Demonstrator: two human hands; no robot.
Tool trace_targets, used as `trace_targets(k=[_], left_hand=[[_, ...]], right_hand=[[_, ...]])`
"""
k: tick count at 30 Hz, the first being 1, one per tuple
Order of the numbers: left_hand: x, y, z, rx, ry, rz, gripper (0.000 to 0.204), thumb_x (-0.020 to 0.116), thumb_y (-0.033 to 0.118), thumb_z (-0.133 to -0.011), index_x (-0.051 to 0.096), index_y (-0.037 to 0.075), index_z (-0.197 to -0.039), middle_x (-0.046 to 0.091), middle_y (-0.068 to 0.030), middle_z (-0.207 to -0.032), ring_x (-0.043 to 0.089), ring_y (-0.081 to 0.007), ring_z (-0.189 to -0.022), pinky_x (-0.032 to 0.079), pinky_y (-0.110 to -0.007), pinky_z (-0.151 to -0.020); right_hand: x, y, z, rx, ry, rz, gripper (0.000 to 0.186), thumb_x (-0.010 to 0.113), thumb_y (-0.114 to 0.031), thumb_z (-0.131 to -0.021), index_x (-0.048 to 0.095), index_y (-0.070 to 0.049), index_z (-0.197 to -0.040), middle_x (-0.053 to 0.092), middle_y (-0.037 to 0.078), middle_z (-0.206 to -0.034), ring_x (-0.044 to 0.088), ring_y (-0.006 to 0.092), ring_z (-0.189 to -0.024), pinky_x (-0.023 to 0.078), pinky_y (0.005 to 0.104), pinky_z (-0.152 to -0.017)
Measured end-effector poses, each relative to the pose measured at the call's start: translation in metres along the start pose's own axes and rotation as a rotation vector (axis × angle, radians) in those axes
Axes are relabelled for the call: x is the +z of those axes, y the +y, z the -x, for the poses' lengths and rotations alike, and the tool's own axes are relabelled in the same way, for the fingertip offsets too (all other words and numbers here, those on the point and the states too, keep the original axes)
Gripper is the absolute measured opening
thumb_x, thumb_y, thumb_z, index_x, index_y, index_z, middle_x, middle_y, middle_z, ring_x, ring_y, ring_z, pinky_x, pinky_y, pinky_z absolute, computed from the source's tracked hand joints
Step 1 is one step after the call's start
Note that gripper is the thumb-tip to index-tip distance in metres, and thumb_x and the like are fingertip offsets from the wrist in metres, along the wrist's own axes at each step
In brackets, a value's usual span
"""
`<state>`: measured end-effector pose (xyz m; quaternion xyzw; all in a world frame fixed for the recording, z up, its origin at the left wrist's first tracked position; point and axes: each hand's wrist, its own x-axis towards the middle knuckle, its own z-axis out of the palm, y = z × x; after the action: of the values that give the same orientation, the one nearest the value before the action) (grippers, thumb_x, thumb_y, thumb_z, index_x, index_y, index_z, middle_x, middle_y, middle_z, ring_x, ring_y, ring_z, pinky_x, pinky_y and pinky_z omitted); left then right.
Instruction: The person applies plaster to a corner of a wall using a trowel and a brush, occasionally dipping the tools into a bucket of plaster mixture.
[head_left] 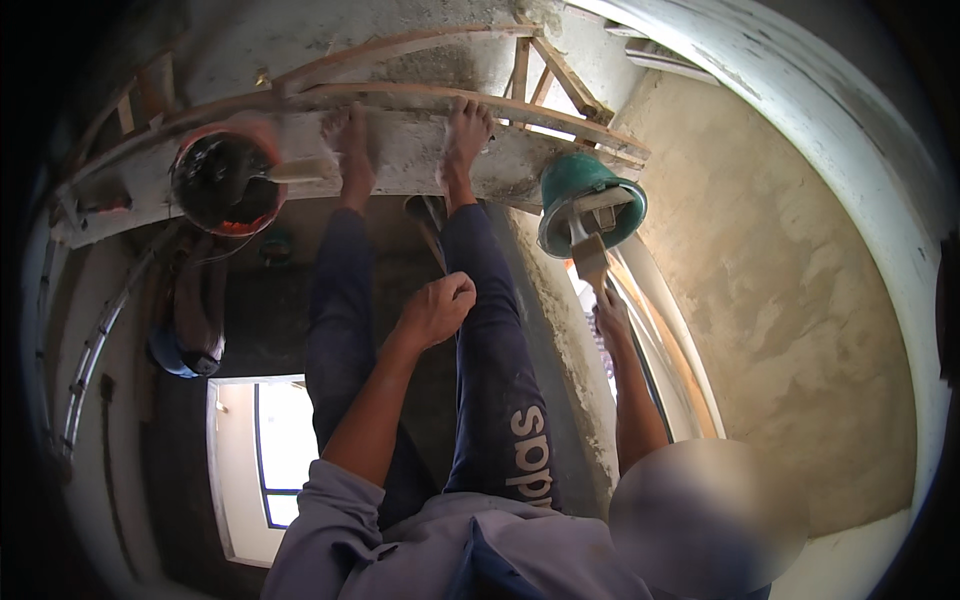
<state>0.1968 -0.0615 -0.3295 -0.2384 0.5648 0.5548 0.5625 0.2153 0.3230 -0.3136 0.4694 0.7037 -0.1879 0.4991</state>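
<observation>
My right hand (612, 322) grips the handle of a wide, flat brush (591, 258). Its pale far end reaches over the mouth of a tilted green bucket (572, 180), where part of another flat, pale piece shows at the opening. In front of my right knee, my left hand (437, 310) is curled closed, with nothing visible in it. To the left, an orange-rimmed bucket (272, 150) holds a dark, wet-looking mix. A tool with a pale handle (300, 170) leans across its rim.
My bare feet stand on a raised, dusty plank (400, 125) with timber framing (570, 85) beyond it. A patchy plastered wall (770, 250) rises on the right. At the left are a metal ladder (92, 355) and, far below the plank, a bright opening (280, 450).
</observation>
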Motion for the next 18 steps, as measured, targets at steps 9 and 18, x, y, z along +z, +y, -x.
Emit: trace_targets(k=[9,18], left_hand=[[0.002,-0.003,-0.007,0.065,0.204,0.016,0.026,0.049,0.023,-0.088,0.064,0.01,-0.104,0.067,-0.0158,-0.103,0.063,-0.0361,-0.099,0.049,-0.044,-0.087],[0.017,-0.008,-0.017,0.234,0.41,0.109,0.041,0.047,0.038,-0.092,0.056,0.009,-0.12,0.062,-0.0207,-0.116,0.06,-0.0394,-0.106,0.048,-0.049,-0.087]], right_hand=[[0.034,-0.226,0.178,-0.883,-0.068,0.491,0.031,0.051,-0.009,-0.095,0.056,0.002,-0.122,0.065,0.024,-0.107,0.065,0.0366,-0.099,0.051,0.0403,-0.082],[0.292,-0.372,0.178,-1.599,-0.303,0.701,0.027,0.057,-0.012,-0.093,0.05,-0.004,-0.118,0.066,0.017,-0.092,0.066,0.0386,-0.08,0.053,0.047,-0.065]])
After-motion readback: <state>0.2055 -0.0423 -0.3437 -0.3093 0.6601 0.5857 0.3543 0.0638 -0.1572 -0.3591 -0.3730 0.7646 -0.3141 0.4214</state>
